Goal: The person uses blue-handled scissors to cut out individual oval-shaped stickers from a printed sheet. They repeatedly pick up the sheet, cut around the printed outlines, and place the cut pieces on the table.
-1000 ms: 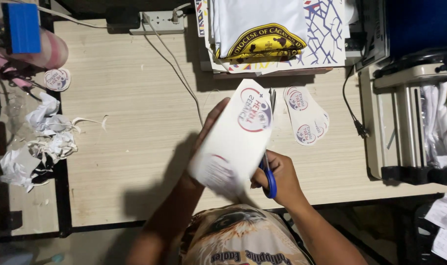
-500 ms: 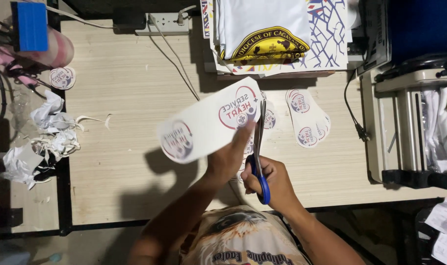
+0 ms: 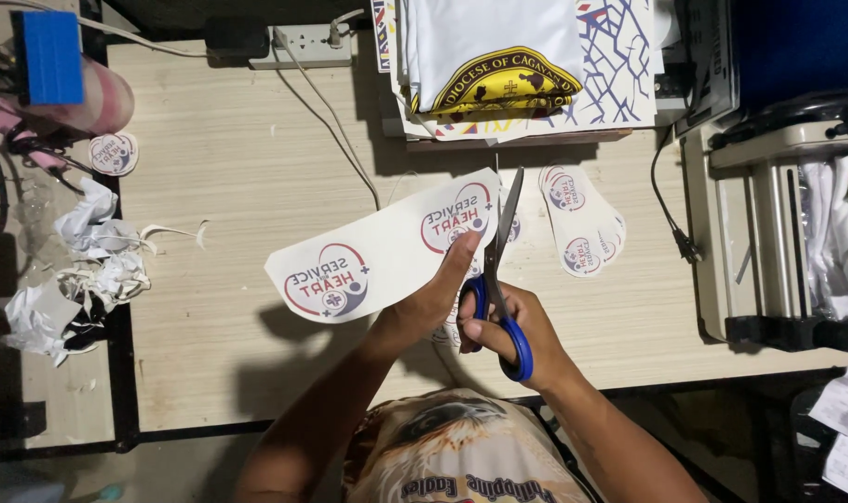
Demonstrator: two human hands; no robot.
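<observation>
My left hand holds a long white paper strip printed with two round red-and-blue logos, lifted above the wooden table. My right hand grips blue-handled scissors, blades pointing away from me along the strip's right end beside one logo. Cut-out logo pieces lie on the table just right of the scissors.
A stack of printed white sheets and fabric sits at the back. A power strip with cables lies at the back left. Crumpled paper scraps pile at the left edge. A grey machine stands on the right.
The strip has swung from pointing away from me to lying crosswise, now stretching left. The scissors have come up to its right end.
</observation>
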